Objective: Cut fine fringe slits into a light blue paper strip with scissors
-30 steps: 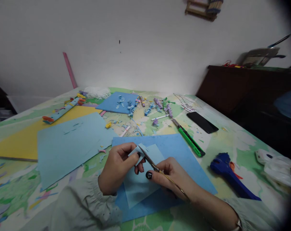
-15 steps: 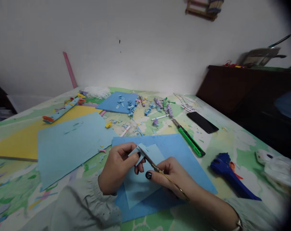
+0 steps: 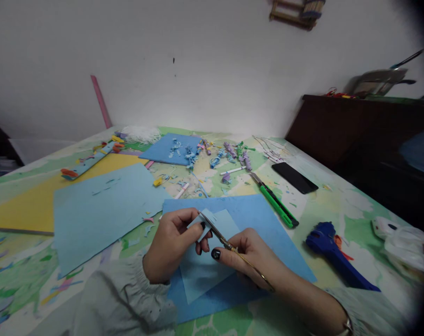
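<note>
My left hand [image 3: 180, 240] pinches a small piece of light blue paper [image 3: 195, 221] between thumb and fingers. In my right hand [image 3: 252, 254] is a pair of gold-handled scissors [image 3: 229, 245], gripped by the handles. Their blades lie along the edge of the small piece, close to my left thumb; whether the blades are parted is hard to tell. Below both hands a light blue sheet [image 3: 203, 275] rests on a larger, darker blue sheet [image 3: 285, 252].
A green utility knife [image 3: 277, 205], a black phone [image 3: 295, 177] and a blue glue gun [image 3: 338, 254] lie to the right. Left are a light blue sheet [image 3: 103, 210] and a yellow sheet [image 3: 19, 205]. Curled paper pieces [image 3: 217, 159] and scraps are scattered toward the wall.
</note>
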`<state>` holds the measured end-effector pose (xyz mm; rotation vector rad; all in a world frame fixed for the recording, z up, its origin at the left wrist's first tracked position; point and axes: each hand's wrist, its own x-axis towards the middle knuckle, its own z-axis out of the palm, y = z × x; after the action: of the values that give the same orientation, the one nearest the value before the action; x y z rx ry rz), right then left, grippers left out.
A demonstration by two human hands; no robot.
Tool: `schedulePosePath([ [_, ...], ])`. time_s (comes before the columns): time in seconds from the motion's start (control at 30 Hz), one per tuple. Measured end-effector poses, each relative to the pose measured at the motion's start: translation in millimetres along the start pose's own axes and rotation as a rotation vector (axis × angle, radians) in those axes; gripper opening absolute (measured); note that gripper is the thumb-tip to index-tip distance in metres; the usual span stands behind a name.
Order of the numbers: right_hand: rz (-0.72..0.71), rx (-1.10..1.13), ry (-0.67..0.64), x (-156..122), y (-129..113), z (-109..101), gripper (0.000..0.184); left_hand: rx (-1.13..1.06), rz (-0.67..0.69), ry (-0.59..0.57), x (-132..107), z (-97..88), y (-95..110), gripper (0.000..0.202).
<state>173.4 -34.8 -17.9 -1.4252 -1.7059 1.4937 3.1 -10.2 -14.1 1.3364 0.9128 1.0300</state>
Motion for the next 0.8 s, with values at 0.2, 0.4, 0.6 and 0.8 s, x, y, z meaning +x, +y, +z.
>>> schedulePosePath([
  [0.2, 0.004, 0.010, -0.011, 1.2, 3.6, -0.5, 0.050, 0.001, -0.003, 0.012, -0.8, 1.1, 1.8, 0.016],
  [0.4, 0.000, -0.019, 0.007, 0.4, 3.4, 0.6, 0.049, -0.002, -0.005, 0.010, -1.2, 0.8, 1.5, 0.015],
  [0.6, 0.010, -0.022, -0.004, 0.7, 1.7, 0.2, 0.050, -0.012, 0.001, 0.008, 0.1, 0.5, 0.9, 0.016],
  [0.8, 0.005, -0.027, -0.017, 0.8, 1.3, 0.1, 0.048, -0.016, 0.003, 0.001, 0.0, 0.3, 0.2, 0.017],
])
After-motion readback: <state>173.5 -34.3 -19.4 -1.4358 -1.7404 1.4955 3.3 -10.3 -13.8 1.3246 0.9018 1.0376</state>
